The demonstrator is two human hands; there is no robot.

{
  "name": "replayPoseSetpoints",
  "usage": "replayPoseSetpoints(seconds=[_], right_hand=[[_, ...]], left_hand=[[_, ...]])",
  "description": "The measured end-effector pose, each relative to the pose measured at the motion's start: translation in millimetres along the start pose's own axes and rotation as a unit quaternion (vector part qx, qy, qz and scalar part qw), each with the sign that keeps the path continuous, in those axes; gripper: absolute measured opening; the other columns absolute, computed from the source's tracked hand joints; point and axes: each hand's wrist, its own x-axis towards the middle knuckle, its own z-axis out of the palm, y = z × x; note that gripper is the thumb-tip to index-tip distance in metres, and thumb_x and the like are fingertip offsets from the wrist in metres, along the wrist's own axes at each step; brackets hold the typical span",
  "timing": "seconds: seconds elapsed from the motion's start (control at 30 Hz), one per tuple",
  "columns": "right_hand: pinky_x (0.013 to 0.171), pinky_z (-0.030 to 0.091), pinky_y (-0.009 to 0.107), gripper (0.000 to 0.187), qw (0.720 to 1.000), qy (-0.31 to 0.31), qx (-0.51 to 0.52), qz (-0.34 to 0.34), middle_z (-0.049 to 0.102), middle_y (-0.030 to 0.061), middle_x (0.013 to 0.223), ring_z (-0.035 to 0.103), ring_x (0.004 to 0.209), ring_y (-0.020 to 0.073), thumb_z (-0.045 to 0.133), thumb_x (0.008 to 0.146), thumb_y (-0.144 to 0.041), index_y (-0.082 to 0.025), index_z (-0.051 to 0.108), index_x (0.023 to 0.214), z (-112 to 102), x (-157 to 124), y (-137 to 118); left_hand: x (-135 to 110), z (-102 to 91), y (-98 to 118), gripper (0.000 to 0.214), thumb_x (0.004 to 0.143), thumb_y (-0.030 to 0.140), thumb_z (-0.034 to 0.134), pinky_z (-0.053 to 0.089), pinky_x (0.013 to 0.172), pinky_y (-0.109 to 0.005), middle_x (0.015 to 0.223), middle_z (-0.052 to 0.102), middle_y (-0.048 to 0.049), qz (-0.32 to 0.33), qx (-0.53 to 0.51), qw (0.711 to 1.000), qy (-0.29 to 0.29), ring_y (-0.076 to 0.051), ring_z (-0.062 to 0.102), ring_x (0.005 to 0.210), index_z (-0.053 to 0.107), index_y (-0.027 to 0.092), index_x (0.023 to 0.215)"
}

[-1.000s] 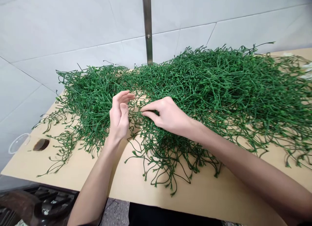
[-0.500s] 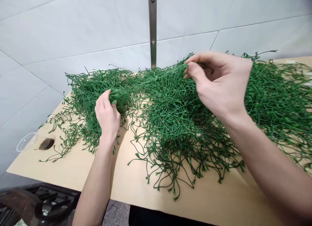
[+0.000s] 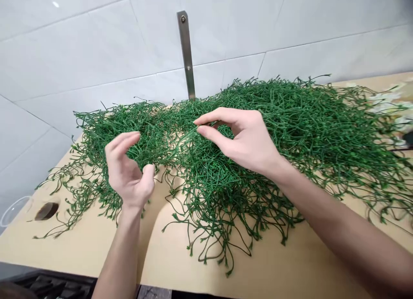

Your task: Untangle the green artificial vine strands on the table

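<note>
Thin green artificial stems (image 3: 213, 183) with small tufted tips lie in a tangled heap across a light wooden table (image 3: 187, 269). Over the middle of the heap, my right hand (image 3: 245, 137) pinches thumb and forefinger together on green stems, which trail blurred down and left from the fingertips. My left hand (image 3: 129, 170) is raised in front of the left pile of stems (image 3: 129, 118). Its thumb and fingers are apart in a curve, and nothing shows between them.
A metal bracket (image 3: 186, 53) is screwed to the tiled wall behind the heap. White flowers (image 3: 393, 109) lie at the far right. Near the left edge are a round dark hole (image 3: 47, 211) and a clear plastic rim (image 3: 14, 211). A black crate (image 3: 54, 284) stands below the table.
My right hand has moved left and down toward my left hand, still pinching. My left hand has opened and shifted left and slightly down. The view has turned a little to the right.
</note>
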Motion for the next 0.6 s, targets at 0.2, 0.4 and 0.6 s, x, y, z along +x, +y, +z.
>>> replayPoseSetpoints(seconds=[0.2,0.4,0.6], right_hand=[[0.078,0.053,0.031,0.013,0.987,-0.107,0.110,0.042,0.074,0.0037,0.090,0.067,0.083,0.0158,0.065,0.083,-0.020,-0.017,0.074,0.091,8,-3,0],[0.069,0.055,0.027,0.036,0.956,-0.098,0.229,0.152,0.070,0.0020,0.079,0.067,0.073,0.0135,0.076,0.073,-0.028,-0.014,0.063,0.103,21,-5,13],[0.055,0.051,0.024,0.058,0.875,-0.121,0.360,0.300,0.072,0.0047,0.075,0.067,0.063,0.0139,0.074,0.077,-0.033,-0.013,0.044,0.123,28,-3,21]], left_hand=[[-6,13.8,15,0.026,0.092,0.026,0.055,0.055,0.093,-0.038,0.109,0.070,-0.0066,-0.188,-0.127,0.963,-0.143,-0.020,0.066,0.101,0.067,0.021,0.114],[-11,17.6,8,0.017,0.079,0.033,0.071,0.050,0.058,-0.023,0.078,0.070,-0.0028,-0.309,-0.165,0.917,-0.188,-0.012,0.062,0.066,0.072,0.018,0.088],[-12,20.7,4,0.016,0.078,0.033,0.072,0.048,0.064,-0.024,0.077,0.063,-0.0005,-0.340,-0.180,0.911,-0.149,-0.011,0.056,0.068,0.066,0.019,0.084]])
